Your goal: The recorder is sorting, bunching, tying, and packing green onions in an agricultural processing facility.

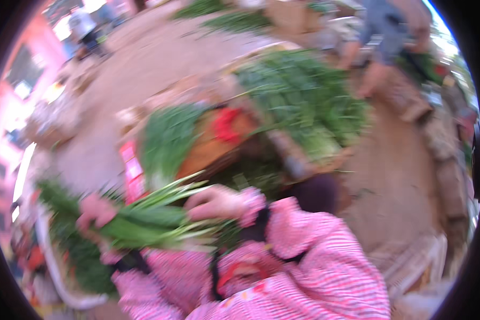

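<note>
A bunch of long green leafy stalks [144,226] lies across the front of my body, leaves towards the left and pale ends towards the right. My left hand [97,212] grips its leafy part. At the pale stalk end, my right hand [214,202] rests with bent fingers on the bunch; blur hides whether it is closed around the stalks. Beyond the hands is an orange-brown surface [200,154] with a pile of green stalks [170,138] on its left and a bright red item [227,125] near its back.
A large heap of leafy greens [304,100] fills a container just beyond, to the right. More greens [86,256] lie at lower left beside a white curved rim [48,248]. Another person [388,36] stands at upper right. Boxes [414,256] stand at lower right.
</note>
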`<state>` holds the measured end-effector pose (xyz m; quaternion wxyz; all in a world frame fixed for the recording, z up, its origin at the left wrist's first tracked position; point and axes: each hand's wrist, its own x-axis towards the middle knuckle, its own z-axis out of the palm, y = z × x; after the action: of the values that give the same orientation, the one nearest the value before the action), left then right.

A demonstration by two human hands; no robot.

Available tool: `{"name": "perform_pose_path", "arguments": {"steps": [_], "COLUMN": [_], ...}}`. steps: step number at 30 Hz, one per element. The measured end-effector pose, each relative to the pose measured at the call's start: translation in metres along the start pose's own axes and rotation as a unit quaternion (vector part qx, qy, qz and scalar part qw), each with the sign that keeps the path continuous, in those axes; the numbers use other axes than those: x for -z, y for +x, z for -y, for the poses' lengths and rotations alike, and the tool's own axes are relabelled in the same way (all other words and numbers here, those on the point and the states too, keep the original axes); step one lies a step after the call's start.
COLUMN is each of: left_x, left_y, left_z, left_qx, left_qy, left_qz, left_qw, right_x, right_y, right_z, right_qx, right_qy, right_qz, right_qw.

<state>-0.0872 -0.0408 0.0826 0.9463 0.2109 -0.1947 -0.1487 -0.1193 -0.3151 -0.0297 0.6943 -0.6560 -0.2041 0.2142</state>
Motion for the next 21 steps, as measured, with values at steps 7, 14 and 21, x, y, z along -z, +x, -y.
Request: {"name": "perform_pose_path", "arguments": {"steps": [7, 14, 21], "left_x": [0.014, 0.000, -0.031], "left_y": [0.010, 0.030, 0.014], "left_z": [0.012, 0.044, 0.041], "left_qx": [-0.048, -0.010, -0.010], "left_qy": [0.055, 0.123, 0.259], "left_qz": [0.078, 0.078, 0.028], "left_qw": [0.994, 0.989, 0.965], "right_x": [-0.012, 0.000, -0.007], "right_y": [-0.008, -0.025, -0.016], "right_z": [0.006, 0.002, -0.004], "right_qx": [-0.065, -0.067, -0.080], "right_qy": [0.004, -0.144, -0.153], "right_qz": [-0.052, -0.157, -0.151], "right_qw": [0.997, 0.975, 0.973]}}
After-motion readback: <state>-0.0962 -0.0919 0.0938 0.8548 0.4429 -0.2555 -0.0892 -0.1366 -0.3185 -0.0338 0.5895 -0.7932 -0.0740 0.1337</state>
